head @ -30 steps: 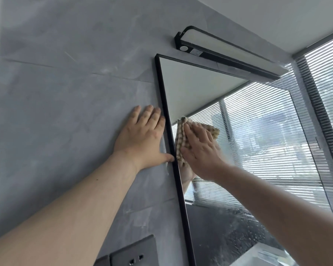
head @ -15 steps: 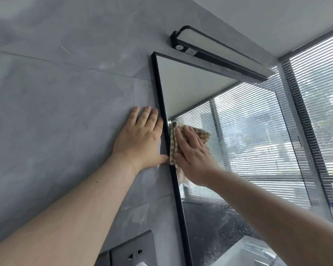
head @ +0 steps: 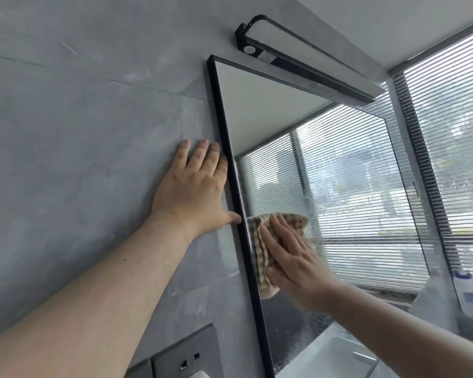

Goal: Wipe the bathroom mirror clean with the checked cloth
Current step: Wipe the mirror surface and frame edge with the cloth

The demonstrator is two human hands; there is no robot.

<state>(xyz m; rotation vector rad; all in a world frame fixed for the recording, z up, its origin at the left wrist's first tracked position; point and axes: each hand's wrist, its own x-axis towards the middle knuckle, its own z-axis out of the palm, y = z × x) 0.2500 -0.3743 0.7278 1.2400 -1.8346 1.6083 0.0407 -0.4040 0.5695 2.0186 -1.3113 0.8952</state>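
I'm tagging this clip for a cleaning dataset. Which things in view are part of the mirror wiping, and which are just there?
Part of the job:
mirror
checked cloth
right hand, pressing the cloth flat on the glass
left hand, flat on the wall beside the frame

Just there:
light bar
wall socket
window blinds
bottle

The right hand (head: 292, 257) presses the checked cloth (head: 262, 241) flat against the mirror (head: 339, 165), close to its black left frame. The left hand (head: 194, 186) lies spread on the grey wall (head: 79, 132), thumb touching the frame.
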